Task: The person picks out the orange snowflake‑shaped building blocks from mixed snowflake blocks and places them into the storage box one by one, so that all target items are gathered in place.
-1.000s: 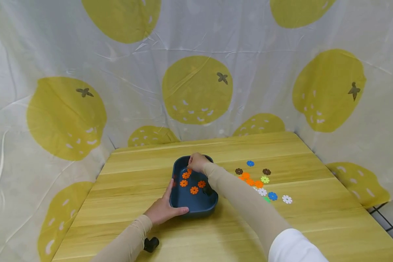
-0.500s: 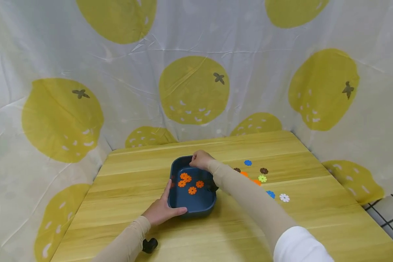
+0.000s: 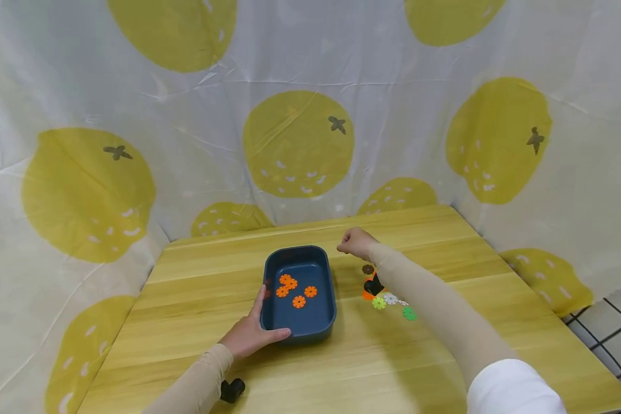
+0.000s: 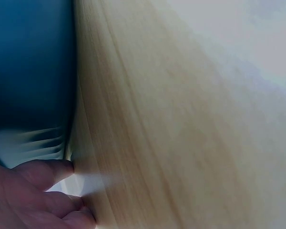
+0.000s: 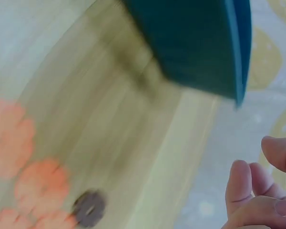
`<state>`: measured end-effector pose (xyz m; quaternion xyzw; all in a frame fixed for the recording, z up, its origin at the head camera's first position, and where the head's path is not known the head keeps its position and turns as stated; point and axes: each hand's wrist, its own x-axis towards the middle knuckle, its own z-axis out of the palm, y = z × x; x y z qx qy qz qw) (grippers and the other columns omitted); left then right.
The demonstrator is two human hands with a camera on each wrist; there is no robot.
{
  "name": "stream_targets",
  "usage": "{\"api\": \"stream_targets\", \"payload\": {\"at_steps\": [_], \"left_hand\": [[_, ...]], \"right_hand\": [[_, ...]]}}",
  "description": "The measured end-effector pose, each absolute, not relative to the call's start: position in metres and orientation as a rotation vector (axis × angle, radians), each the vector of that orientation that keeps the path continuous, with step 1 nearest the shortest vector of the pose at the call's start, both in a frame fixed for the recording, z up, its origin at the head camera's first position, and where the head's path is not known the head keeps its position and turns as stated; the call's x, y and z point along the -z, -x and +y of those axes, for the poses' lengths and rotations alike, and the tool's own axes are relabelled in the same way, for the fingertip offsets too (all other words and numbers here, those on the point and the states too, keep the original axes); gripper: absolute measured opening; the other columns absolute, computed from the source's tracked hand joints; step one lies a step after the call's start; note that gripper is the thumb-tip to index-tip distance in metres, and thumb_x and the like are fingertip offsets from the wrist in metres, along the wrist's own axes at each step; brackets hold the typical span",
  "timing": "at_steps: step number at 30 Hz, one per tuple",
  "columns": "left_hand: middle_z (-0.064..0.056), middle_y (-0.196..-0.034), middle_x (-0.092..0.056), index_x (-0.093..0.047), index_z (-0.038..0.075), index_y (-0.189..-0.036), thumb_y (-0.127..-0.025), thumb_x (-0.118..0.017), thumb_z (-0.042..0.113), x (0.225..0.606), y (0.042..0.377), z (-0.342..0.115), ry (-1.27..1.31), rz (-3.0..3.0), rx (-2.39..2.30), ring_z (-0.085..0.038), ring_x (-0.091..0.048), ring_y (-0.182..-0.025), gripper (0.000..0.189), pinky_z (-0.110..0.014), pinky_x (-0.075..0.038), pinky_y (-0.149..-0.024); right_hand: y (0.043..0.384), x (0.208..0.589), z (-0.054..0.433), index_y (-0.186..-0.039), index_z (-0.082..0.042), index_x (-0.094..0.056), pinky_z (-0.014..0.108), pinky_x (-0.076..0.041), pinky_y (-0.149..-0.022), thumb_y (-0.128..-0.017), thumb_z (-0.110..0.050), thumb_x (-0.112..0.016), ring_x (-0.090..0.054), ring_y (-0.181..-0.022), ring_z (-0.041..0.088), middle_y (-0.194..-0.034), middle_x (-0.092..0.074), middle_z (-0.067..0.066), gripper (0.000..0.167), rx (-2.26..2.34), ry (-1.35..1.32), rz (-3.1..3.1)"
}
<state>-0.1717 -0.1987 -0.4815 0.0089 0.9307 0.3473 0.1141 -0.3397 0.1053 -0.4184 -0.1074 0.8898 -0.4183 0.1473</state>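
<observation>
A dark blue tray (image 3: 315, 322) stands on the table with several orange notched flower discs (image 3: 298, 302) on its floor. My left hand (image 3: 248, 336) rests against its near left corner, thumb stretched along the near rim and fingers along the left side. In the left wrist view its fingertips (image 4: 66, 167) lie beside the tray's wall (image 4: 33, 86). Just past the tray's right side hovers my right hand (image 3: 359, 244), fingers loosely bent. The right wrist view shows nothing between its thumb and fingers (image 5: 239, 181).
Right of the tray lie loose discs, among them a brown disc (image 3: 367, 269), a yellow-green disc (image 3: 378, 303), a white disc (image 3: 390, 298) and a green disc (image 3: 409, 313). My right forearm (image 3: 440, 310) crosses over that area. A lemon-print curtain (image 3: 207, 138) hangs behind the wooden table (image 3: 186, 310).
My right hand has let go of an orange disc, now lying in the tray with the others, and has moved right, out over the table. My left hand stays at the tray.
</observation>
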Motion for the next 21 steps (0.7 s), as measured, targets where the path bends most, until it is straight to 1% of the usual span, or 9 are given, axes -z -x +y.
{"api": "stream_targets", "payload": {"at_steps": [3, 6, 8, 9, 12, 14, 16, 21], "left_hand": [[0.000, -0.171, -0.020, 0.007, 0.027, -0.164, -0.077, -0.078, 0.064, 0.483, 0.172, -0.199, -0.023, 2.733, -1.011, -0.040, -0.062, -0.123, 0.128, -0.059, -0.050, -0.102], [-0.001, -0.171, -0.021, 0.008, 0.027, -0.164, -0.078, -0.078, 0.064, 0.483, 0.172, -0.199, -0.035, 2.739, -1.012, -0.041, -0.063, -0.122, 0.127, -0.060, -0.049, -0.102], [-0.001, -0.171, -0.021, 0.008, 0.027, -0.164, -0.078, -0.078, 0.063, 0.482, 0.172, -0.199, -0.042, 2.741, -1.012, -0.041, -0.063, -0.121, 0.127, -0.060, -0.050, -0.102], [-0.001, -0.171, -0.022, 0.008, 0.028, -0.164, -0.078, -0.078, 0.063, 0.482, 0.172, -0.199, -0.044, 2.743, -1.011, -0.041, -0.064, -0.120, 0.127, -0.060, -0.050, -0.102], [-0.002, -0.171, -0.021, 0.009, 0.029, -0.164, -0.079, -0.078, 0.062, 0.482, 0.173, -0.198, -0.054, 2.743, -1.015, -0.041, -0.065, -0.118, 0.126, -0.060, -0.050, -0.101], [-0.001, -0.171, -0.021, 0.009, 0.030, -0.164, -0.079, -0.078, 0.063, 0.482, 0.173, -0.198, -0.049, 2.742, -1.015, -0.041, -0.065, -0.119, 0.126, -0.060, -0.050, -0.102], [-0.002, -0.171, -0.021, 0.009, 0.030, -0.164, -0.078, -0.078, 0.063, 0.482, 0.173, -0.198, -0.050, 2.741, -1.016, -0.041, -0.065, -0.119, 0.126, -0.060, -0.050, -0.102], [-0.004, -0.171, -0.021, 0.008, 0.029, -0.164, -0.078, -0.079, 0.063, 0.481, 0.173, -0.198, -0.049, 2.738, -1.010, -0.041, -0.065, -0.117, 0.127, -0.060, -0.050, -0.101]], "right_hand": [[0.339, 0.426, 0.124, -0.080, -0.010, -0.053, 0.028, -0.035, -0.056, -0.098, -0.017, -0.064, -0.030, -0.053, 0.011, -0.079, -0.053, 0.003, 0.023, 1.187, 0.276, 2.557], [0.335, 0.432, 0.141, -0.080, -0.010, -0.053, 0.029, -0.037, -0.058, -0.098, -0.017, -0.064, -0.031, -0.054, 0.011, -0.087, -0.058, 0.008, 0.023, 1.158, 0.227, 2.547], [0.331, 0.436, 0.151, -0.080, -0.010, -0.051, 0.031, -0.037, -0.061, -0.099, -0.017, -0.063, -0.031, -0.055, 0.011, -0.089, -0.057, 0.008, 0.024, 1.142, 0.190, 2.529], [0.329, 0.439, 0.156, -0.079, -0.010, -0.050, 0.031, -0.038, -0.062, -0.099, -0.017, -0.063, -0.031, -0.055, 0.011, -0.087, -0.056, 0.007, 0.024, 1.129, 0.175, 2.525], [0.325, 0.446, 0.168, -0.075, -0.012, -0.045, 0.031, -0.038, -0.064, -0.098, -0.016, -0.064, -0.030, -0.056, 0.011, -0.075, -0.045, 0.002, 0.030, 1.113, 0.134, 2.521], [0.324, 0.450, 0.174, -0.072, -0.013, -0.043, 0.030, -0.036, -0.062, -0.097, -0.016, -0.066, -0.029, -0.056, 0.011, -0.068, -0.038, -0.001, 0.034, 1.108, 0.120, 2.534], [0.323, 0.454, 0.179, -0.068, -0.015, -0.037, 0.029, -0.035, -0.061, -0.095, -0.014, -0.068, -0.027, -0.055, 0.011, -0.062, -0.032, -0.004, 0.041, 1.112, 0.108, 2.530], [0.320, 0.464, 0.187, -0.059, -0.020, -0.030, 0.025, -0.034, -0.057, -0.092, -0.012, -0.070, -0.027, -0.051, 0.010, -0.054, -0.027, -0.007, 0.052, 1.113, 0.069, 2.493]]}}
